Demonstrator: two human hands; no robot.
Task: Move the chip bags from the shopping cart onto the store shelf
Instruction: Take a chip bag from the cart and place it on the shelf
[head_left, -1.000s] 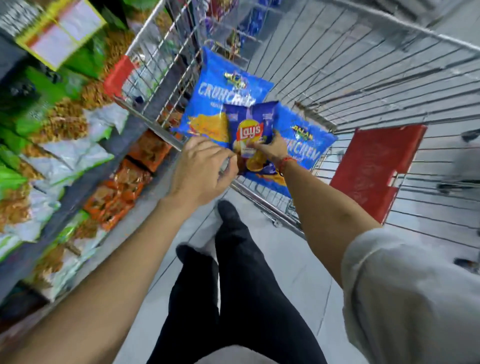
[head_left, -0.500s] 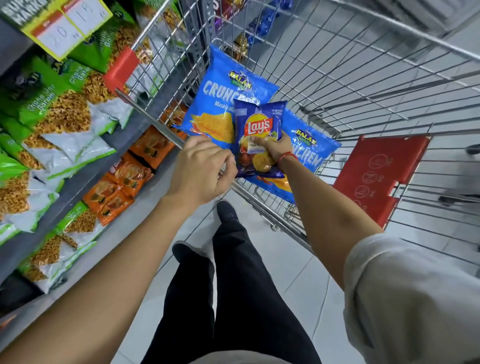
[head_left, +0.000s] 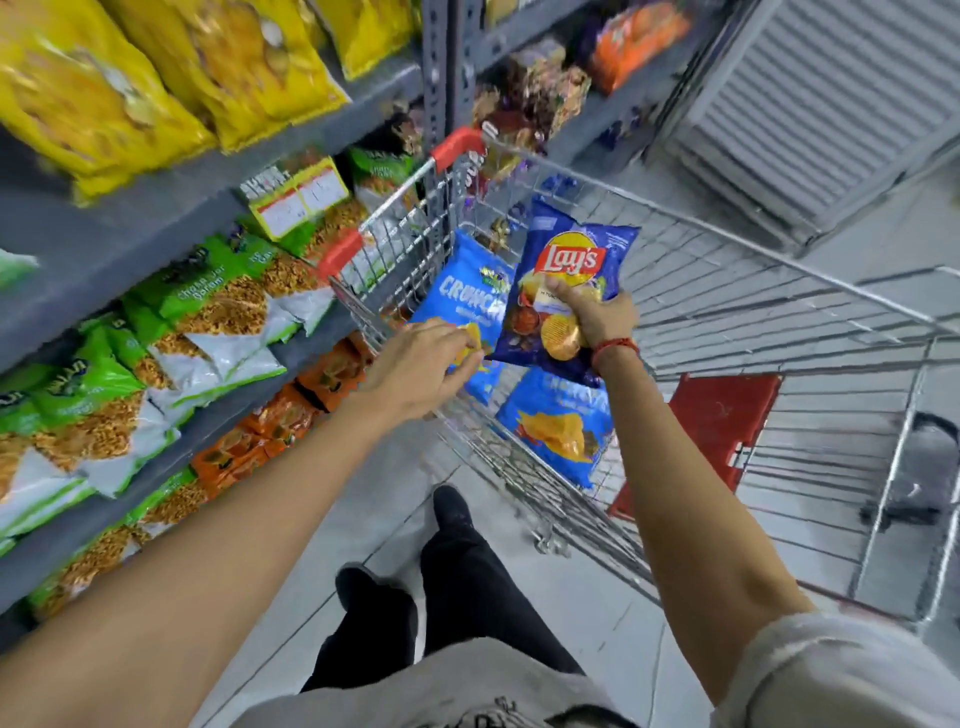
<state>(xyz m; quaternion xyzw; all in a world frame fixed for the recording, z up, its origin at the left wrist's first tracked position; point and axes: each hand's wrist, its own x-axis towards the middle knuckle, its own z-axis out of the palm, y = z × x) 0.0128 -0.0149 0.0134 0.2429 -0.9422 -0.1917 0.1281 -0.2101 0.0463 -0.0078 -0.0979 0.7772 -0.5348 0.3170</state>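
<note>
My right hand grips a dark blue Lay's chip bag by its lower half and holds it upright above the shopping cart. Two light blue Crunchex chip bags lie in the cart: one leans at the near-left corner, the other lies lower, under my right wrist. My left hand hovers over the cart's left rim with its fingers loosely apart and nothing in them. The grey store shelf runs along the left.
The shelf tiers hold yellow bags on top, green snack bags in the middle and orange packs below. A red seat flap sits at the cart's near end. My legs stand beside the cart.
My right hand has lifted the Lay's bag up out of the cart. My left hand has loosened from the cart rim. The view has tilted up toward the shelves.
</note>
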